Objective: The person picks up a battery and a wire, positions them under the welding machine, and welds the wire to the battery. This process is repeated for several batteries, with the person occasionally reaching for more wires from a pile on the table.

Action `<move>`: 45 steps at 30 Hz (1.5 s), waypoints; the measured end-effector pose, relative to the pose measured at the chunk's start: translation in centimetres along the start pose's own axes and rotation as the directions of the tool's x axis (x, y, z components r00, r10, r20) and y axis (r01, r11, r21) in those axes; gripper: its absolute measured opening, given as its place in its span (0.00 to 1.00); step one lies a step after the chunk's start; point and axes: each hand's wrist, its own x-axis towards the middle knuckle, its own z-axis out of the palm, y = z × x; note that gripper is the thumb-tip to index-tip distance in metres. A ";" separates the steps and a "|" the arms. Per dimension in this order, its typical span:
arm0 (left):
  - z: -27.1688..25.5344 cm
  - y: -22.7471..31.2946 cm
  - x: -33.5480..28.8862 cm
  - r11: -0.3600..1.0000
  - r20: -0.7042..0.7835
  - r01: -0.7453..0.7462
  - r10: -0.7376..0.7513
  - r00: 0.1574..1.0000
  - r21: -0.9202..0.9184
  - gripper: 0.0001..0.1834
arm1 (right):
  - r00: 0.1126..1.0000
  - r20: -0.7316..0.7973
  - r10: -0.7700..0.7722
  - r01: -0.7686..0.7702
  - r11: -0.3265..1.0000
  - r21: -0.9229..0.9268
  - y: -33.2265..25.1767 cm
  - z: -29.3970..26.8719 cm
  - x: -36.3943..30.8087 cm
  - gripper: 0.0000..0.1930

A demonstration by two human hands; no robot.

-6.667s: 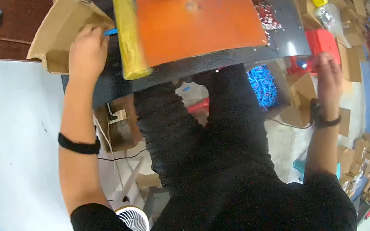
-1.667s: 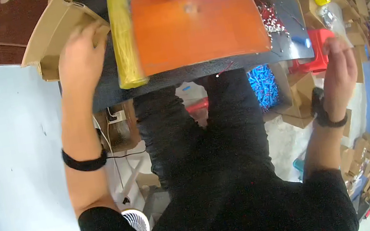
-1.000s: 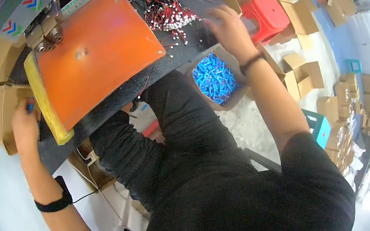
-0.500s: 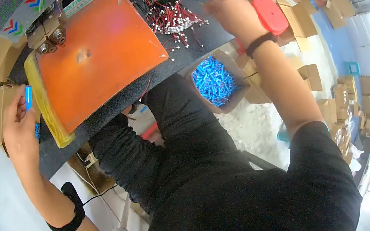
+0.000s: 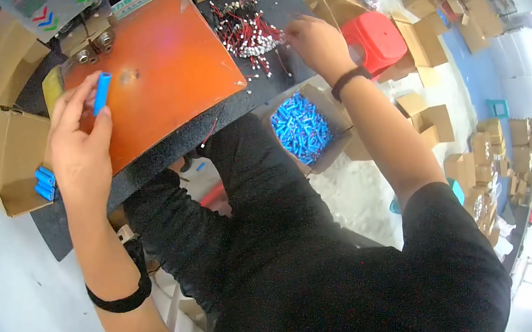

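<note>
My left hand grips a blue cylindrical battery cell between thumb and fingers. It holds the cell over the left part of an orange sheet on the dark table. At the right edge of a pile of red and black wire leads with white connectors is my right hand. Its fingers are bent and blurred, so whether they hold a lead is unclear. Several more blue cells lie in an open cardboard box at the left.
Two round metal fittings of a machine stand at the sheet's far left corner. A carton full of blue cells sits below the table's right edge, near a red plastic stool. One loose lead lies near the front edge.
My left hand has brought the blue cell rightward from beside the left box to over the orange sheet. My right hand has shifted slightly left and down, closer to the wire leads.
</note>
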 end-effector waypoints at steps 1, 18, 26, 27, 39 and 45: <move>0.4 -0.4 -0.1 0.997 -0.026 0.013 -0.015 1.000 -0.081 0.21 | 1.000 0.024 -0.004 0.004 1.000 -0.015 -0.4 -0.6 0.5 0.09; 1.8 -1.1 0.5 0.998 -0.078 -0.051 0.047 0.996 -0.043 0.14 | 0.999 -0.048 0.005 0.008 0.964 0.266 -2.3 -16.0 3.9 0.12; 2.8 -0.5 1.3 0.975 -0.040 0.068 -0.078 0.996 -0.212 0.15 | 0.960 -0.169 0.222 0.084 0.347 0.934 -7.5 -9.2 -1.6 0.03; 2.9 -0.5 1.4 0.974 -0.052 0.079 -0.092 0.994 -0.210 0.15 | 0.962 -0.183 0.201 0.122 0.282 0.952 -8.6 -8.0 -1.9 0.02; 2.6 -0.2 1.7 0.933 -0.026 0.261 -0.276 0.961 -0.248 0.19 | 0.932 -0.361 0.038 0.351 0.161 0.923 -14.3 -3.2 -0.6 0.04; 2.9 -0.3 1.7 0.962 -0.090 0.158 -0.182 0.979 -0.220 0.15 | 0.936 -0.350 0.022 0.343 0.151 0.927 -14.8 -2.3 -0.7 0.04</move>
